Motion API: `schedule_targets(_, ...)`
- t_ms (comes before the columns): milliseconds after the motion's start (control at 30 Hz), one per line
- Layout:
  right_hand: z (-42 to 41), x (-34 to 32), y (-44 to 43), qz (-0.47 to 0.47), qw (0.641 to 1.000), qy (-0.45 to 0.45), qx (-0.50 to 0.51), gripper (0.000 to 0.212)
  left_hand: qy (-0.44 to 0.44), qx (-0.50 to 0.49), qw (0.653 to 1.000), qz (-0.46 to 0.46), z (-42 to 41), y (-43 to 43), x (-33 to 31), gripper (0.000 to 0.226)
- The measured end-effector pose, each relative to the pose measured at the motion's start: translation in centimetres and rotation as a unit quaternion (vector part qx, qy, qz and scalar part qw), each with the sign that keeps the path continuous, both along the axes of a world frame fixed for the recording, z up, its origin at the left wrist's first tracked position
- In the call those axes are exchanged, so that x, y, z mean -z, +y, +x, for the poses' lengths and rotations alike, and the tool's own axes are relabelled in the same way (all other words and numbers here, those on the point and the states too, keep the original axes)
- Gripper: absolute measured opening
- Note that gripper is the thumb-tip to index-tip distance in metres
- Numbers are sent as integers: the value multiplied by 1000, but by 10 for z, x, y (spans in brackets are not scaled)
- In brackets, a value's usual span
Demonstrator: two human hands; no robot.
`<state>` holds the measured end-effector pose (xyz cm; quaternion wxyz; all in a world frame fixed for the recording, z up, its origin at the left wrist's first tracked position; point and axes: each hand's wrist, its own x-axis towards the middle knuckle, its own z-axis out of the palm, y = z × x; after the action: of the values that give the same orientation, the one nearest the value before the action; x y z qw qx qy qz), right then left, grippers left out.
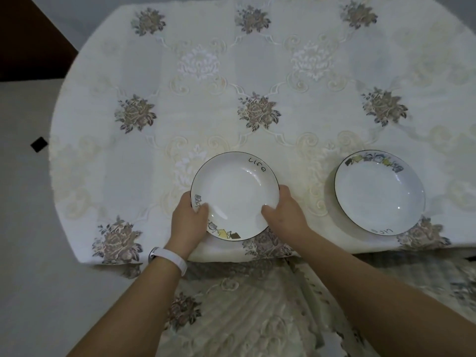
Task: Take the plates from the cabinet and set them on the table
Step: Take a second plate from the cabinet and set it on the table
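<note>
Left hand (189,222), right hand (286,215) grip plate (234,191) rim; second plate (378,194) on floral tablecloth (257,73); pale floor (25,202).

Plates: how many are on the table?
2. One plate at the table's front edge, held by left hand and right hand; the other plate lies to its right, untouched. None seems hidden.

Dim, cool, even indoor light; the source lies out of view. Small glints sit in the wells of the near plate (235,186) and the right plate (378,194). A soft shadow falls on the table (283,60) along the right plate's left rim. Wide-angle distortion bows the table's edges; detail is soft and grainy, smeared toward the right edge.
</note>
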<state>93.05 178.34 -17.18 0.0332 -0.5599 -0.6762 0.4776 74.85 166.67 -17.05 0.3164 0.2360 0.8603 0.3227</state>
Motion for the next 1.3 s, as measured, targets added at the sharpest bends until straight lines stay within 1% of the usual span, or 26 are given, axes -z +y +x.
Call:
schedule_targets(100, 2, 6, 2, 8, 1000, -8, -2, 34, 18, 10, 1000, -17, -3, 1, 4, 14)
schedule_targets(200, 6, 11, 2, 9, 1000, 9, 1, 33, 26, 14, 999, -25, -5, 2, 7, 10)
schedule_targets(400, 10, 11, 2, 7, 1000, 23, -4, 37, 17, 8, 999, -50, -2, 2, 8, 17)
schedule_targets(533, 17, 4, -1, 14, 1000, 18, -8, 38, 5, 4, 998, -59, 2, 1, -2, 22)
schedule_targets(700, 31, -17, -5, 37, 999, 18, -19, 40, 0, -10, 999, -38, 11, -8, -26, 24)
schedule_targets(800, 38, -34, -8, 50, 997, 24, -48, 36, 23, 2, 1000, -14, 22, -21, -50, 24)
schedule_targets(933, 45, -63, -14, 77, 991, 45, -102, 40, 82, 27, 996, -2, 32, -51, -76, 40)
schedule_targets(1067, 47, -92, -26, 154, 968, 43, -192, 44, 157, 72, 985, 8, 45, -81, -93, 41)
schedule_targets(1200, 42, -113, -45, 264, 916, 27, -302, 46, 243, 112, 963, -8, 53, -109, -107, 42)
schedule_targets(1300, 31, -123, -63, 326, 881, 28, -342, 52, 288, 134, 948, -21, 56, -130, -118, 48)
